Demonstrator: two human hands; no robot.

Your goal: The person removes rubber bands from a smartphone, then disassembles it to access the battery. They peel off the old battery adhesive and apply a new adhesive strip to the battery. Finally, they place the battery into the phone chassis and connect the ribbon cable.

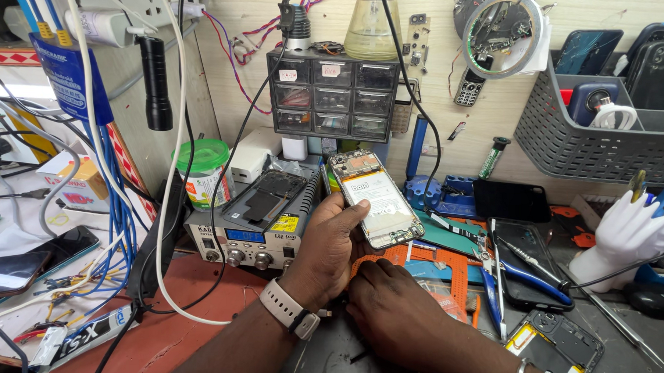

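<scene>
My left hand (327, 249) holds an opened smartphone (374, 200) with its back cover off, so the white battery and circuit board show. The phone is tilted up over the bench, its top pointing away from me. A pale watch band is on that wrist. My right hand (395, 305) rests knuckles up on the dark mat just below the phone, fingers curled; whether it grips anything is hidden. An orange cutting mat (445, 267) lies under and beside both hands.
A grey bench power unit (253, 237) stands left of the hands, a green-lidded jar (203, 172) behind it. Blue-handled pliers (530, 271), tweezers and phone back covers (554, 340) lie at the right. A small parts drawer cabinet (336, 94), a grey basket (595, 137) and hanging cables surround the bench.
</scene>
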